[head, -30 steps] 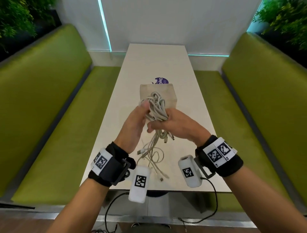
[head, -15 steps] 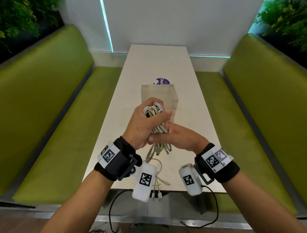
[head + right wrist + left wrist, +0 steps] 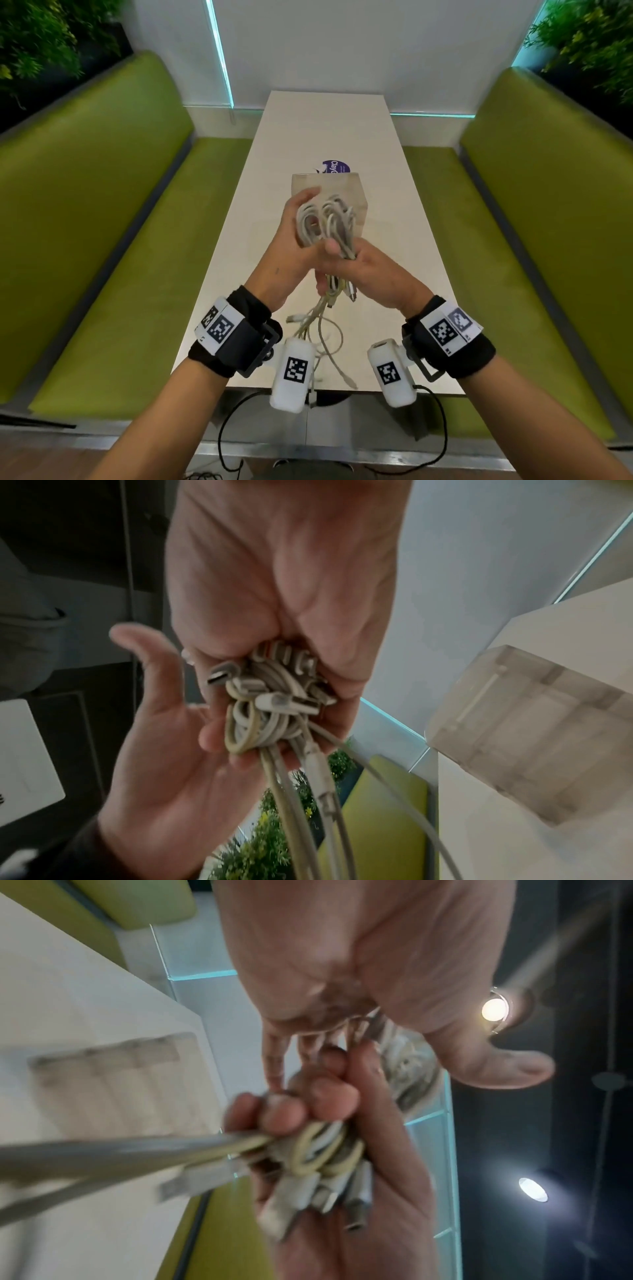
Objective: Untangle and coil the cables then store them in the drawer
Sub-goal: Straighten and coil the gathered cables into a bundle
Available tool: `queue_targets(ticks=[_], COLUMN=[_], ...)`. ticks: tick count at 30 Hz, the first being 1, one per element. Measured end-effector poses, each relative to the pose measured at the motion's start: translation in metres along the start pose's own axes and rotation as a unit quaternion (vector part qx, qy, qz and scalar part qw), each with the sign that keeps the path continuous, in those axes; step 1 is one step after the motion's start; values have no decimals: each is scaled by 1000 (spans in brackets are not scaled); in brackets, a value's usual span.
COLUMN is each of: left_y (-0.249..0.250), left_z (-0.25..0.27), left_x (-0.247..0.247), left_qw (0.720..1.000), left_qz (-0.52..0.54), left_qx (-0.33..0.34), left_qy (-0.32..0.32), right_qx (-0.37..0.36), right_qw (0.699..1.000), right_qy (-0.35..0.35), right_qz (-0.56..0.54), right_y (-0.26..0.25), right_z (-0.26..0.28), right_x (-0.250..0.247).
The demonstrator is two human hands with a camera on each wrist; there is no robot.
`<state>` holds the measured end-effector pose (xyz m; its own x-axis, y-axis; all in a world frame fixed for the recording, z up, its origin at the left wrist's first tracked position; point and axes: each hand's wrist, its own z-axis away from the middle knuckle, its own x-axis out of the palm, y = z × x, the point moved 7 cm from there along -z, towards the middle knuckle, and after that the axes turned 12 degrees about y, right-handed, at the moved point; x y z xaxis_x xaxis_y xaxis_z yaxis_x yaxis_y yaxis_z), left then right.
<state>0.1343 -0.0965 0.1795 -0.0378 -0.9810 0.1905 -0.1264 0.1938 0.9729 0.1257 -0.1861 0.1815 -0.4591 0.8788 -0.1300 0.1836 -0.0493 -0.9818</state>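
A tangled bundle of whitish cables (image 3: 325,222) is held up over the white table (image 3: 329,130). My right hand (image 3: 370,274) grips the bundle's lower part, thumb on top, with several plug ends sticking out of the fist (image 3: 267,704). My left hand (image 3: 291,246) lies against the loops from the left, fingers stretched up behind them and thumb standing free (image 3: 496,1069). Loose cable ends (image 3: 329,335) hang down to the table's near edge. Just behind the hands stands a translucent drawer box (image 3: 359,192); whether it is open does not show.
Green benches (image 3: 120,222) run along both sides of the narrow table. A purple round sticker (image 3: 337,167) lies behind the box. Plants stand at the upper corners, and black leads hang from my wrist cameras below the table edge.
Half a second ago my left hand was wrapped over the top of the bundle. It has let go and opened, fingers now upright behind the loops. The right hand keeps its grip.
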Motion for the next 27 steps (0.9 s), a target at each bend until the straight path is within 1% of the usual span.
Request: queue_targets(ticks=[1, 3, 4, 5, 6, 7, 10, 13, 15, 17, 21, 23, 24, 25, 27], left_y=[-9, -28, -37, -44, -50, -52, -49, -49, -52, -56, -58, -60, -61, -60, -59], left_z=[2, 12, 19, 23, 24, 23, 27, 31, 35, 36, 34, 35, 35, 34, 33], left_x=[-2, 1, 5, 8, 8, 7, 4, 3, 3, 2, -6, -11, -14, -18, -27], left_qw=[1000, 996, 991, 987, 985, 986, 986, 981, 979, 976, 979, 972, 970, 972, 983], left_qz=[-4, -49, -82, -111, -134, -146, -152, -170, -160, -161, -152, -191, -210, -209, -168], left_qx=[-15, -39, -42, -40, -37, -34, -40, -51, -72, -79, -81, -68, -61, -57, -64], left_qy=[-18, -65, -93, -107, -99, -77, -45, -72, -104, -123, -113, -118, -109, -86, -41], right_qx=[-9, -17, -17, -13, -8, -5, -3, -8, -24, -40, -35, -40, -42, -43, -46], right_qw=[1000, 997, 994, 992, 990, 987, 976, 964, 957, 951, 925, 917, 916, 914, 912], right_qy=[19, 55, 71, 84, 95, 102, 115, 152, 177, 199, 257, 276, 282, 287, 301], right_qz=[-20, -59, -76, -91, -105, -122, -187, -220, -227, -235, -279, -285, -284, -282, -274], right_y=[-3, -6, -7, -7, -8, -8, -12, -13, -16, -20, -23, -26, -28, -28, -31], right_z=[-1, -5, -6, -7, -7, -7, -7, -7, -9, -10, -12, -12, -12, -12, -12], right_x=[-6, -17, -22, -26, -30, -33, -36, -43, -54, -65, -91, -102, -105, -107, -112])
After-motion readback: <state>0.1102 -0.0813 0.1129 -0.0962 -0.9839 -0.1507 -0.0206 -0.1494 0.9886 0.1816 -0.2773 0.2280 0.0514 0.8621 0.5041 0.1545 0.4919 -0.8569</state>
